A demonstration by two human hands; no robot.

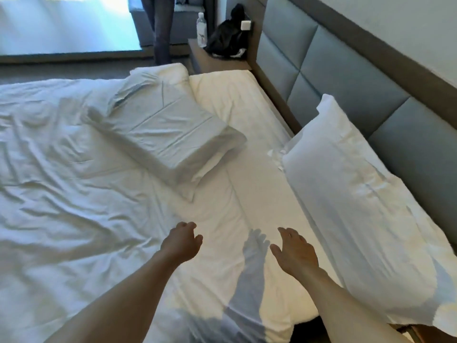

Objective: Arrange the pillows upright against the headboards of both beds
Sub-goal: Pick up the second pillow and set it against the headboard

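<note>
One pillow (163, 129) lies flat on the bed (61, 169), well out from the headboard (346, 85), its long axis running diagonally from the far edge of the mattress toward the near middle, partly resting on the rumpled duvet. It is not upright and touches nothing of the headboard. A second pillow (358, 194) leans against the headboard at the near right end of the bed, tilted rather than fully vertical, its long axis running along the headboard line. Between the two pillows is a bare strip of sheet. Both hands hover over that strip near the bed's near edge, neither touching any linen as far as can be seen. The left hand (181, 241) has its fingers loosely curled and holds nothing; the right hand (294, 253) has its fingers spread and slightly extended, also empty. The flat pillow lies ahead and to the left of both hands, its nearest corner closer to the left hand; the leaning pillow lies just beside the right hand, to its right. Judgement: the flat pillow is the outstanding item on this bed, and the next move likely calls for a forward-left reach, then swinging its long axis parallel to the headboard. Beyond the far edge stand a nightstand (210, 60) bearing a water bottle (202, 29) and a dark bag (227, 38).
</note>
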